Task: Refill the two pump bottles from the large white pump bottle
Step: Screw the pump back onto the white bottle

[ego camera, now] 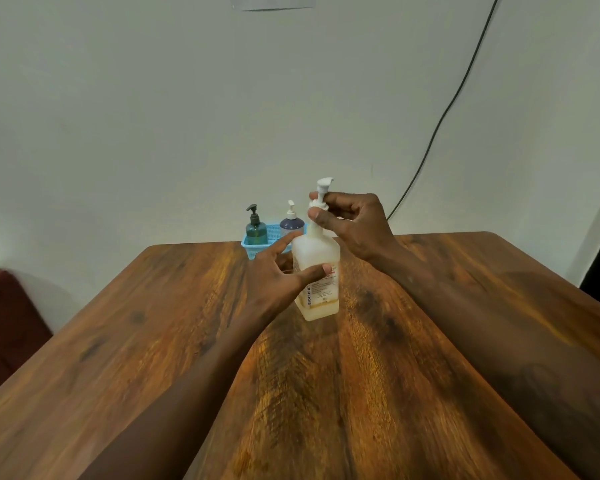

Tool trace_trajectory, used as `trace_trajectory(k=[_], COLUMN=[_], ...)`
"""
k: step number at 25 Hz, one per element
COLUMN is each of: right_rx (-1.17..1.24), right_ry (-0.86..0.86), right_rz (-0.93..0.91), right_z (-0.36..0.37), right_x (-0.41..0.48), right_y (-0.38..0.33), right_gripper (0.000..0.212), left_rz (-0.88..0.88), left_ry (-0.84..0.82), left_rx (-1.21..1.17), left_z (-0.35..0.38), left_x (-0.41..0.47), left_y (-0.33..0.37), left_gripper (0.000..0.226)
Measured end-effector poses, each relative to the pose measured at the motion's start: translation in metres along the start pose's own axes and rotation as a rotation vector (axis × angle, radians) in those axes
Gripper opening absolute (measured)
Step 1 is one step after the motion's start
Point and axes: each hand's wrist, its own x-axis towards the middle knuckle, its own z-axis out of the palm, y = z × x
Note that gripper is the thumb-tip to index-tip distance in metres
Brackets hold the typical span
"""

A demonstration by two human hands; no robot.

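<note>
The large white pump bottle (317, 292) stands upright on the wooden table (187, 341), with a little yellowish liquid at its bottom. My left hand (278, 271) holds its body, thumb across the label and index finger stretched along the far side. My right hand (350, 223) pinches the collar of its white pump; the pump head rises above my fingers. Behind it, a teal pump bottle (256, 227) and a dark blue pump bottle with a white pump (291, 223) stand in a blue basket (253, 245).
The basket sits at the table's far edge against a pale wall. A dark cable (444, 116) runs down the wall at the right. A dark red seat (4, 327) is beside the table at the left.
</note>
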Motion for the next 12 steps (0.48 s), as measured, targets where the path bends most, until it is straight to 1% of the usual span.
trace_trajectory(k=[4, 7, 9, 12], right_rx=[0.047, 0.049, 0.027, -0.031], right_ry=[-0.191, -0.306, -0.323, -0.252], right_rz=[0.113, 0.15, 0.178, 0.216], right_z=[-0.002, -0.011, -0.016, -0.02], right_x=[-0.001, 0.0, 0.0, -0.003], right_y=[-0.002, -0.001, 0.001, 0.006], right_gripper=[0.02, 0.023, 0.03, 0.044], left_rz=[0.038, 0.058, 0.072, 0.096], left_ry=[-0.009, -0.041, -0.074, -0.107], left_rx=[0.024, 0.075, 0.122, 0.205], left_z=[-0.004, -0.006, -0.006, -0.005], left_x=[0.004, 0.003, 0.004, 0.004], left_y=[0.005, 0.006, 0.006, 0.014], left_gripper=[0.098, 0.1, 0.094, 0.075])
